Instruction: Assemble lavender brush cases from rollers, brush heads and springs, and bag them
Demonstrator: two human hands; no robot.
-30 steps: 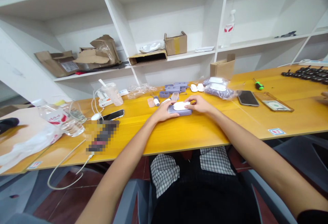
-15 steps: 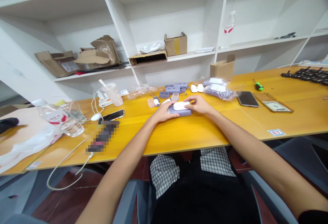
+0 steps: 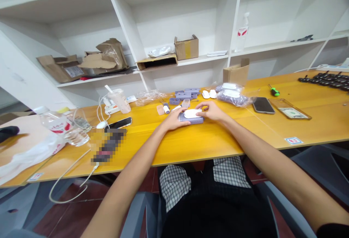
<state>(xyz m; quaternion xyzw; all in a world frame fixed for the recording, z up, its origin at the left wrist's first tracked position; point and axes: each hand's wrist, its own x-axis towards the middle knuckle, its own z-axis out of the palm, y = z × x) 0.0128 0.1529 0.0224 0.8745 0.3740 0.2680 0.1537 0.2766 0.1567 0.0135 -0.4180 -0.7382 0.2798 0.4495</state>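
Observation:
A small purple plastic casing (image 3: 195, 121) with perforated sides rests on the yellow table in front of me. On top of it is a white oval cover (image 3: 191, 113). My left hand (image 3: 173, 120) grips the casing from its left side, thumb along the near face. From the right, my right hand (image 3: 212, 111) has its curled fingers and thumb pinching the cover's right end. Just behind lie purple plastic parts (image 3: 187, 94), a small white cylinder (image 3: 166, 109), a pale pink piece (image 3: 160, 109) and two white oval pieces (image 3: 209, 93).
Bagged purple units (image 3: 233, 97) lie at the back right, beside a dark phone (image 3: 263, 105), a clear phone case (image 3: 291, 109) and a green-black screwdriver (image 3: 275, 92). To the left are a drink cup (image 3: 121, 101), another phone (image 3: 120, 122), cables and a large bottle (image 3: 58, 123).

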